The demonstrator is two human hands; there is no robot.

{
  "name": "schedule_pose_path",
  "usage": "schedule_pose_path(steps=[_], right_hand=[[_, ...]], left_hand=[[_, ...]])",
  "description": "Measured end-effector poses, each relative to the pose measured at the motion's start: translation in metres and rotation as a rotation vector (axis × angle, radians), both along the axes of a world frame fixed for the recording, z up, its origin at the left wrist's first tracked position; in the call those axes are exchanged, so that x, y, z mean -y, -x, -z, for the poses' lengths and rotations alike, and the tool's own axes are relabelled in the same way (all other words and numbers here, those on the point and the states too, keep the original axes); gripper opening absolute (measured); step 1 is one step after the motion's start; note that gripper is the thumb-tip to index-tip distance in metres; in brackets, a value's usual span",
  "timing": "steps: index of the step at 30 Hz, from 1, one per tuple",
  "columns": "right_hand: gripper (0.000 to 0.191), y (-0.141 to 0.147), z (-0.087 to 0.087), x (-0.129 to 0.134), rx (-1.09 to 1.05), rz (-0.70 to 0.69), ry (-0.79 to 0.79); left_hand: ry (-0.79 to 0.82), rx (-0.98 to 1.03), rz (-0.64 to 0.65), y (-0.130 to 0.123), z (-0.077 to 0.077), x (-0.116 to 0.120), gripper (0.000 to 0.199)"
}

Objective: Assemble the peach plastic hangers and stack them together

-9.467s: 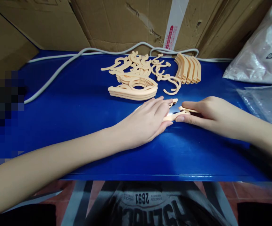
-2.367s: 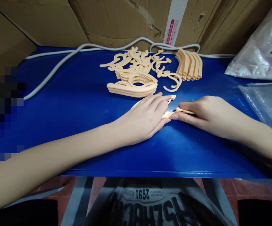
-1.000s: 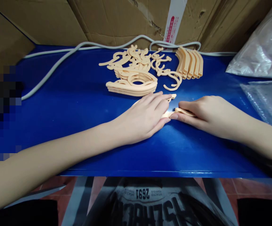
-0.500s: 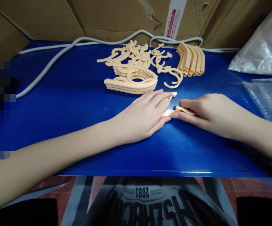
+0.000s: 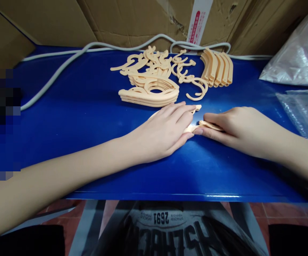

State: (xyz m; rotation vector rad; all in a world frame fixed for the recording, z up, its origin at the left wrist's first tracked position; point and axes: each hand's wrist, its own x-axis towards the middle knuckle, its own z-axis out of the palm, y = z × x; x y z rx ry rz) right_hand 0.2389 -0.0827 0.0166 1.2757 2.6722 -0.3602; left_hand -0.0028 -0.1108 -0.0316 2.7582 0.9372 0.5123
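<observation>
Two hands, right of centre: the left hand [image 5: 161,133] clasped a cream frame [image 5: 189,129] under its palm; the right hand [image 5: 236,126] pinched a slim strip [image 5: 210,125] at that frame's right-hand end, seemingly touching, long axis slanting gently toward lower right! Beyond, upper centre, sat a stack [image 5: 148,99].

Smooth, matt, plastic-looking cream pieces [image 5: 148,100], glossy blue tabletop [image 5: 223,170], scuffed matt cardboard [image 5: 132,21], shiny wrinkled plastic bag [image 5: 297,57].
</observation>
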Motion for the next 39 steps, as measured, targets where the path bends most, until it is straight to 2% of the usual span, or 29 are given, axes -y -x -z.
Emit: schedule_pose_path(steps=[10,23,39], right_hand=[[0.077,0.0035,-0.002,0.0014,0.049,0.01,0.002],[0.076,0.0008,-0.0004,0.0005,0.006,-0.016,-0.019],[0.078,0.0017,-0.0024,0.002,0.045,0.014,-0.001]], left_hand=[[-0.001,0.003,0.005,-0.0006,0.0011,-0.0006,0.033],[-0.027,0.008,0.016,0.0009,0.0012,-0.0014,0.034],[-0.004,0.021,0.01,0.0005,0.0025,-0.0014,0.029]])
